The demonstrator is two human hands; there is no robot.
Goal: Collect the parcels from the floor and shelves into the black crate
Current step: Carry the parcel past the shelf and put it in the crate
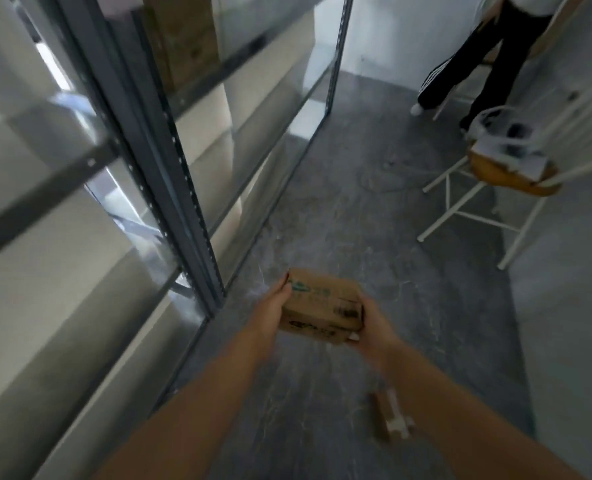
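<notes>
I hold a small brown cardboard parcel (324, 306) with printed marks in front of me, above the grey floor. My left hand (274, 306) grips its left end, thumb on top. My right hand (374, 325) grips its right end from below and the side. A second, narrow brown parcel (382, 415) with a white label lies on the floor near my right forearm. A tall brown box (180, 36) stands on an upper shelf at the left. The black crate is not in view.
A grey metal shelving rack (183, 188) runs along the left side. A white-legged chair (488, 188) with a bag on its seat stands at the right. Another person's legs (467, 64) are at the far right by the white wall.
</notes>
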